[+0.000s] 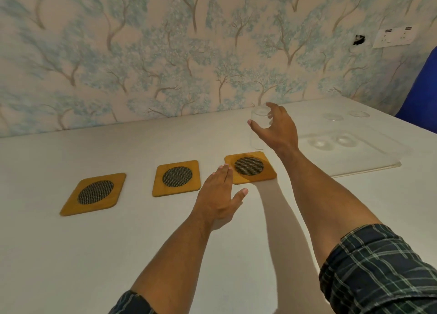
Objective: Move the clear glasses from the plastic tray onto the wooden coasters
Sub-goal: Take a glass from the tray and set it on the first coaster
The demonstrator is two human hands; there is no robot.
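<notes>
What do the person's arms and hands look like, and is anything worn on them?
Both forearms are bare. Each arm has a dark plaid sleeve with light green lines, pushed up near the elbow. The left hand and right hand show no gloves, rings or watch.

Three square amber wooden coasters (pixel 176 178) — smooth, dark mesh centres — on a matt white table (pixel 71 254); clear glossy plastic tray (pixel 369 157).

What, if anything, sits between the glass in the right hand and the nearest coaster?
Nothing visible. The right hand holds the glass just above and behind the nearest coaster, whose top is bare. The left hand lies flat on the table at that coaster's left edge, beside the landing spot, not on it.
</notes>
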